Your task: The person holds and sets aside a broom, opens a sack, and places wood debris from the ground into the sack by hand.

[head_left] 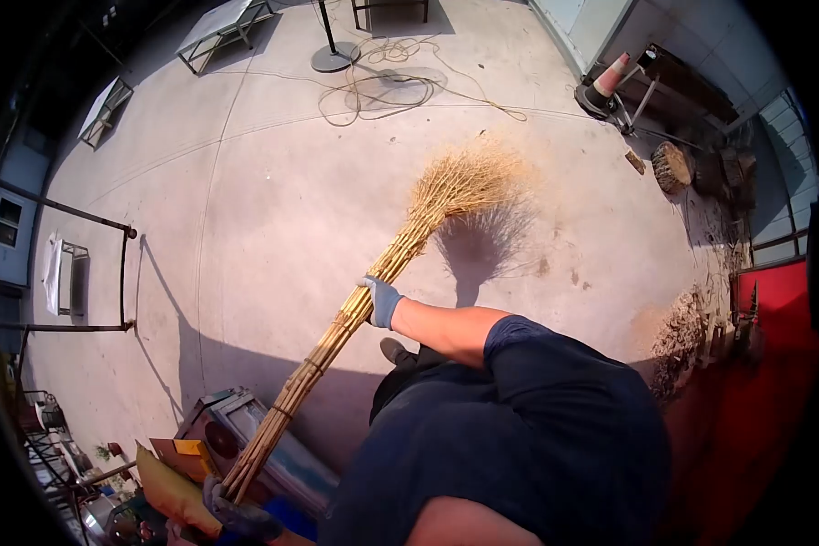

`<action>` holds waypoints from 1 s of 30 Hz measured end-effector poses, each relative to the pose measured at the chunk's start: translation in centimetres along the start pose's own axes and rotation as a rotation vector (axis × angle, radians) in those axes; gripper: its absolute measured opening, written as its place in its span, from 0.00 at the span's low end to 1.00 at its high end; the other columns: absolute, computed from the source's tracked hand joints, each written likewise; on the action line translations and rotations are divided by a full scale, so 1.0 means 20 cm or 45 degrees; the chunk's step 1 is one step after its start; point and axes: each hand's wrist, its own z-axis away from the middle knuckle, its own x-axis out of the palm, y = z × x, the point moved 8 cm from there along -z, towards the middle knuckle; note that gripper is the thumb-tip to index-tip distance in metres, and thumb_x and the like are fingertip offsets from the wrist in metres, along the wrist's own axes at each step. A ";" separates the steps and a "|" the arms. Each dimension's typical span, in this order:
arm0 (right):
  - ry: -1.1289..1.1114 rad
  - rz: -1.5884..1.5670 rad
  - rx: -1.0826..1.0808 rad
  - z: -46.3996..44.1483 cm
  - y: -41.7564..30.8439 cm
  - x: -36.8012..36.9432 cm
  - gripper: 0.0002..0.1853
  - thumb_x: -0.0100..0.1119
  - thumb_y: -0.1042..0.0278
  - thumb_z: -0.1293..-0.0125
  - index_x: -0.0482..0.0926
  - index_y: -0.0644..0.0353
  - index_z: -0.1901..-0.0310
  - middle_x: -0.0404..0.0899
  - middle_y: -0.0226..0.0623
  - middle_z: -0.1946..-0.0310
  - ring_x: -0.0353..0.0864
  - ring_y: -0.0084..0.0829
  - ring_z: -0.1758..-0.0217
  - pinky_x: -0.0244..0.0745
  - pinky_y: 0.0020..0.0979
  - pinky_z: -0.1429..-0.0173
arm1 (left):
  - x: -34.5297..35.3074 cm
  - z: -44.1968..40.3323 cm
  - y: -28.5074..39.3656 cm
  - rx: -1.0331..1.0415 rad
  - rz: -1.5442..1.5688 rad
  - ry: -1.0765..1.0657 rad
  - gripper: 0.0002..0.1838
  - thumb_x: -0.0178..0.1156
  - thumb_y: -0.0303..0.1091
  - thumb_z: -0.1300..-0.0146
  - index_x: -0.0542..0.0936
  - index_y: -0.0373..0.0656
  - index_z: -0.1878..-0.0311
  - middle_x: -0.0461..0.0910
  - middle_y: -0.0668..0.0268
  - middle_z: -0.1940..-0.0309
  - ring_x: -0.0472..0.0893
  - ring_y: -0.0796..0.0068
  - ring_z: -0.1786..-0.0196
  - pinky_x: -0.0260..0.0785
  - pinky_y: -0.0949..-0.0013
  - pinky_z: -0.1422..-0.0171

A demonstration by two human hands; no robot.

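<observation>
A long broom of bundled stalks [323,350] slants across the view, its bristles fanned out over the concrete at upper right and blurred at the tips. My right hand [382,301], in a grey-blue glove, is wrapped round the middle of the bundle. At the lower left, my left hand [223,505], also gloved, is closed round the handle's upper end, partly in shadow. Fine debris [544,267] lies on the floor to the right of the bristles.
A coiled cable [387,91] lies near a round stand base [335,57]. At right are a traffic cone [605,82], a cut log [672,167] and a pile of chips [681,337]. A metal frame [126,273] stands left; a box-like object [264,437] sits lower left.
</observation>
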 end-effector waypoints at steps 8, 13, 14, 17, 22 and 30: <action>0.015 0.252 -0.123 -0.60 -0.53 0.97 0.13 0.63 0.64 0.41 0.74 0.57 0.58 0.76 0.39 0.67 0.79 0.36 0.67 0.80 0.42 0.61 | 0.59 -0.52 0.55 0.643 -0.342 0.163 0.12 0.44 0.32 0.32 0.72 0.34 0.67 0.72 0.56 0.66 0.72 0.61 0.62 0.66 0.60 0.53; 0.124 0.190 -0.107 -0.74 -1.27 0.76 0.12 0.62 0.64 0.40 0.73 0.55 0.57 0.76 0.37 0.72 0.80 0.37 0.71 0.81 0.43 0.64 | 1.29 -0.78 0.76 0.796 -0.157 -0.089 0.12 0.43 0.30 0.32 0.71 0.34 0.69 0.70 0.57 0.71 0.71 0.62 0.66 0.65 0.60 0.57; 0.121 0.138 -0.130 -0.70 -1.37 0.63 0.11 0.61 0.64 0.39 0.73 0.54 0.57 0.76 0.37 0.73 0.81 0.37 0.71 0.81 0.43 0.64 | 1.44 -0.85 0.79 0.830 -0.089 -0.181 0.12 0.43 0.30 0.32 0.71 0.35 0.69 0.70 0.57 0.72 0.71 0.63 0.67 0.65 0.61 0.58; 0.294 -0.127 -0.211 -0.62 -1.60 0.15 0.11 0.59 0.63 0.37 0.73 0.55 0.55 0.78 0.38 0.67 0.82 0.38 0.67 0.82 0.45 0.61 | 1.96 -1.14 1.00 0.428 0.268 -0.507 0.10 0.46 0.30 0.37 0.70 0.37 0.73 0.69 0.59 0.73 0.69 0.65 0.68 0.63 0.64 0.61; 0.383 -0.613 -0.492 -0.52 -2.27 0.16 0.18 0.53 0.50 0.34 0.73 0.54 0.52 0.78 0.37 0.57 0.78 0.36 0.51 0.74 0.41 0.44 | 2.59 -1.50 1.17 0.285 0.663 -0.533 0.09 0.46 0.30 0.37 0.71 0.35 0.70 0.71 0.59 0.70 0.71 0.64 0.63 0.67 0.62 0.52; 0.018 -0.494 -0.537 -0.69 -2.85 0.92 0.19 0.52 0.49 0.34 0.73 0.56 0.52 0.78 0.38 0.57 0.79 0.37 0.55 0.76 0.43 0.49 | 2.58 -1.80 1.12 0.483 0.584 -0.166 0.17 0.42 0.38 0.27 0.74 0.32 0.61 0.75 0.56 0.62 0.74 0.63 0.57 0.68 0.60 0.48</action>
